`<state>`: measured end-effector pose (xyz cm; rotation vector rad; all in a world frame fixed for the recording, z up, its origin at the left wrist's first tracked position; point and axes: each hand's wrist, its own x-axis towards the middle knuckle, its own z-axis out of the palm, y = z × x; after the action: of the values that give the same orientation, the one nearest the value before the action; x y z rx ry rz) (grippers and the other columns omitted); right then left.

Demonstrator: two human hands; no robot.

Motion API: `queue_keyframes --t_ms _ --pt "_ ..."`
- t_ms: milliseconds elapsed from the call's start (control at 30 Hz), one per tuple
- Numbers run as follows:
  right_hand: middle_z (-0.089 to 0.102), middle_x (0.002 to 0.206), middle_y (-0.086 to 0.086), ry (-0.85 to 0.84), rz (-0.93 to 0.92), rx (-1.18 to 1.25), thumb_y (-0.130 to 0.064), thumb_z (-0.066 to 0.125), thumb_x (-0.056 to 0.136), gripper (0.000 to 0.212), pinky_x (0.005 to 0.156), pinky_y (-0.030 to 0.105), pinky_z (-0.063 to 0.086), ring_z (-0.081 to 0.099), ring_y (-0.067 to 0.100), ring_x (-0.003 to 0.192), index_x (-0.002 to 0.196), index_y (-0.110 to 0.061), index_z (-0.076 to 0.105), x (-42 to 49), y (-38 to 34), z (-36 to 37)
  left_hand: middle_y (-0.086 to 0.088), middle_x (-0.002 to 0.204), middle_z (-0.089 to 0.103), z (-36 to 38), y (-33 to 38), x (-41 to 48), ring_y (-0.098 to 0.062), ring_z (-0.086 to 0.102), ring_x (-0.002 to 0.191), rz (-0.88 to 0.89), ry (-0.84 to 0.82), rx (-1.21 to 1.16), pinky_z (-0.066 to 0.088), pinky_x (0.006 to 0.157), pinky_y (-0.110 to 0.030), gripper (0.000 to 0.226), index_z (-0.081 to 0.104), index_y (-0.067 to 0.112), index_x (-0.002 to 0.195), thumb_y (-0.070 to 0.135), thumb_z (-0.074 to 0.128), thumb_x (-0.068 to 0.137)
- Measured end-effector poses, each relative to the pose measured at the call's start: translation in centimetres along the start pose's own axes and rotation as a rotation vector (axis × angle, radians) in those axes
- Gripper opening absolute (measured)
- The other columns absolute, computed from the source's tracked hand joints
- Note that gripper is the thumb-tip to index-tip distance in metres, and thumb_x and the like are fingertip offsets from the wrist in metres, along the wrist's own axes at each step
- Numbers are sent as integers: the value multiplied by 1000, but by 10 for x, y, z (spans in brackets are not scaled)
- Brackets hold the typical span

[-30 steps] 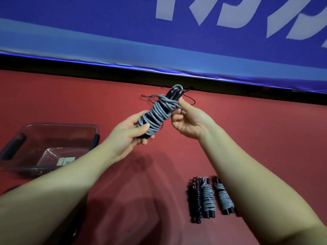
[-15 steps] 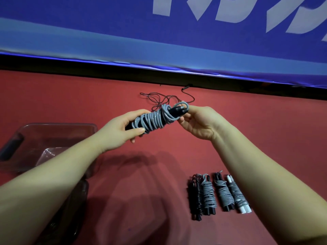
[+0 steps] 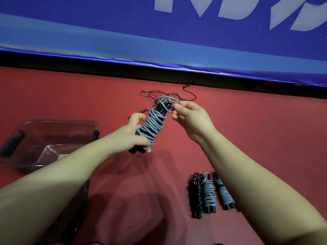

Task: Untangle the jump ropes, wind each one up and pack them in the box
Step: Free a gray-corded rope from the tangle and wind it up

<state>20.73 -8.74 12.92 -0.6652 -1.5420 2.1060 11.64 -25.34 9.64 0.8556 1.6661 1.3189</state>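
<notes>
The fingers (image 3: 176,107) of the right hand (image 3: 191,119) pinch the loose grey end loop (image 3: 166,99) at the top of the grey jump rope wound round black handles (image 3: 152,126). The left hand (image 3: 132,138) is curled round that bundle's lower half and holds it tilted in the air. From my seat the weak point is that pinch. The end looks untucked and the upper coils sit slack and uneven, so if it slips I expect the stiff cord to spring open and the winding to be lost. A loose left grip could also let the handles slide out below. Just beyond the fingers a thin black tangled rope (image 3: 177,94) lies on the red surface (image 3: 265,138), and a dangling end could snag in it. Nearer me, under the right forearm, three wound rope bundles (image 3: 207,193) lie side by side, and a dropped elbow would scatter them. The clear plastic box (image 3: 53,123) sits left of the left hand, so the forearm above it could knock it.
</notes>
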Motion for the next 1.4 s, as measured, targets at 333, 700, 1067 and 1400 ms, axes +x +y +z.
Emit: queue_keyframes --t_ms 333,700,1067,1400 --pt "44 65 -12 -153 -687 -845 -23 57 88 22 65 10 33 44 -2 66 67 -19 54 -21 3 20 -7 77 60 13 11 17 -24 59 51 42 335 -125 49 43 -27 63 33 40 135 13 65 88" --pt "43 50 3 183 244 395 -1 52 90 24 40 13 38 40 7 39 67 -5 47 2 -7 20 -8 88 61 6 11 11 -25 56 51 236 288 -202 45 44 -28 64 38 45 135 7 61 90" --pt "53 52 1 -158 598 416 -14 52 93 23 39 8 38 41 2 38 73 -4 58 9 -29 8 -5 81 60 -7 16 -8 -26 56 52 266 -108 -187 44 41 -26 70 36 45 137 16 63 79" --pt "61 61 -2 -297 358 -325 12 47 89 31 50 12 51 57 3 49 79 -12 64 -10 -40 -9 -3 76 62 -1 20 -10 -25 56 54 187 -248 -88 45 45 -28 72 38 49 135 26 66 73"
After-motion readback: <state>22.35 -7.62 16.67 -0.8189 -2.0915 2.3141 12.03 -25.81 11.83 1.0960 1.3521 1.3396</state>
